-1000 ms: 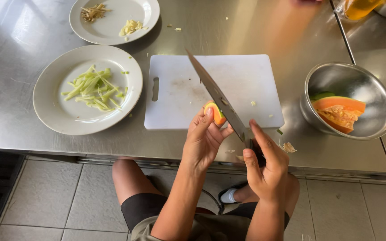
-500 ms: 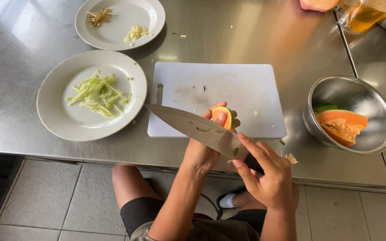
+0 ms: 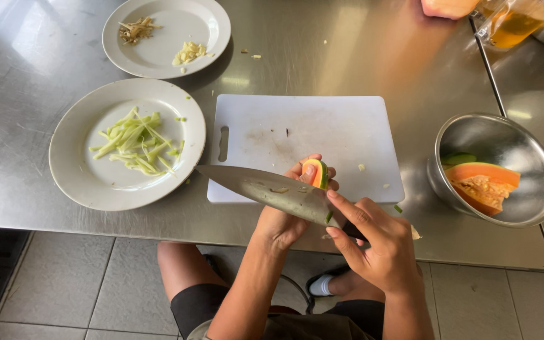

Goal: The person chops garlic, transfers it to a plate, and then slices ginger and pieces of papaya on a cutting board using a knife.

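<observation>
Over steel counter [image 3: 347, 56], left hand [image 3: 288, 217] pinches papaya piece [image 3: 315, 173].

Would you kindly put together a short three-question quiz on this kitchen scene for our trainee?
1. True or false: the right hand holds the knife.
2. Which lies in the steel bowl? A: green strips. B: a big orange-fleshed fruit piece. C: nothing.
3. Fill in: the left hand holds a small fruit piece over the near edge of the white ____.

Key:
1. True; the blade points left, across the left hand.
2. B; the fruit piece lies there, while the green strips lie on the near plate.
3. Board.
</observation>
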